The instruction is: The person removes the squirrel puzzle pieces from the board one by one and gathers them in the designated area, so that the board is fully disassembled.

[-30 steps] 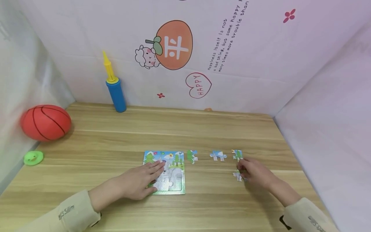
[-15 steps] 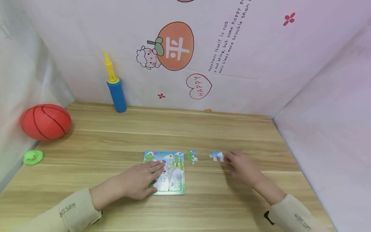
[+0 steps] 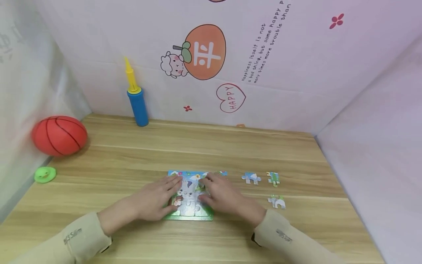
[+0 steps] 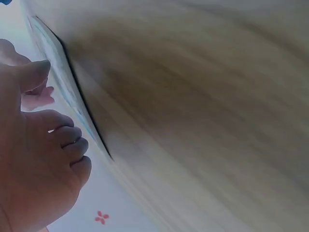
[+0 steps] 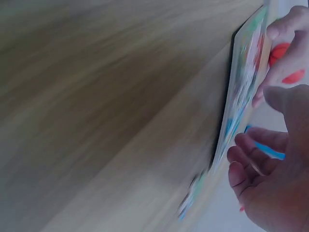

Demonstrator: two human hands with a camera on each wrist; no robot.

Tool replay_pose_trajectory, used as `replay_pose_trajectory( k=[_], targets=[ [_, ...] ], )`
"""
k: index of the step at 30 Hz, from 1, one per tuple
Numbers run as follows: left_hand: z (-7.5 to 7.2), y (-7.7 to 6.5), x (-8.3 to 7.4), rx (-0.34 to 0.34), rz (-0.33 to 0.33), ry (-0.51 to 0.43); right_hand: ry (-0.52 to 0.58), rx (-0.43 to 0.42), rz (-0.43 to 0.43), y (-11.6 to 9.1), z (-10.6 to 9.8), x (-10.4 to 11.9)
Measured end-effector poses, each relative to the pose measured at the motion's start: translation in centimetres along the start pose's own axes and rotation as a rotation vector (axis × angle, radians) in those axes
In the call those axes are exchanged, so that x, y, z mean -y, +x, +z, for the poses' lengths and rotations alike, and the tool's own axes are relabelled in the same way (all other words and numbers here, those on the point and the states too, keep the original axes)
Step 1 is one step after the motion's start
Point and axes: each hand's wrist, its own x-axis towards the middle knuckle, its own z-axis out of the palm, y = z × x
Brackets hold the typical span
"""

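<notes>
wood-grain surface (image 3: 197,146), pretty smooth with a soft sheen, glossy printed puzzle board (image 3: 188,209), basically smooth plastic-looking pump (image 3: 140,109), kinda rubbery-looking ball (image 3: 60,135), matt cloth sleeves (image 3: 87,234), slightly creased fabric-looking backdrop (image 3: 280,102)

- From the head, we look forward and down over the left hand (image 3: 155,200) and right hand (image 3: 225,194).
- From each wrist, we look very near, along that hand; all share the puzzle board (image 3: 189,217).

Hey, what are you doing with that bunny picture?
A person has both hands over a jigsaw puzzle on the wooden table: the left hand at its left side, the right hand at its right. Three loose pieces lie off to the right, and another piece peeks out behind the right hand.
</notes>
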Motion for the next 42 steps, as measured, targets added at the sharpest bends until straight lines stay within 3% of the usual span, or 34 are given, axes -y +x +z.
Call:
replay_pose_trajectory(
  k=[7,17,27,32,42],
  targets=[
    [0.1,-0.2,0.5,0.027,-0.027,0.014,-0.041,0.102,0.025,2.3,1.1,2.2],
    [-0.1,-0.2,0.2,0.076,-0.042,0.052,-0.033,0.086,0.083,3.1,1.7,2.4],
    [-0.2,-0.2,0.0,0.069,-0.039,0.072,-0.014,0.078,0.102,3.2,1.7,2.6],
    [-0.1,-0.2,0.1,0.059,-0.034,0.075,-0.03,0.03,0.097,3.0,2.0,3.0],
    [0.3,-0.1,0.3,0.057,-0.04,0.068,0.219,-0.039,-0.011,1.8,1.3,3.8]
  ],
)
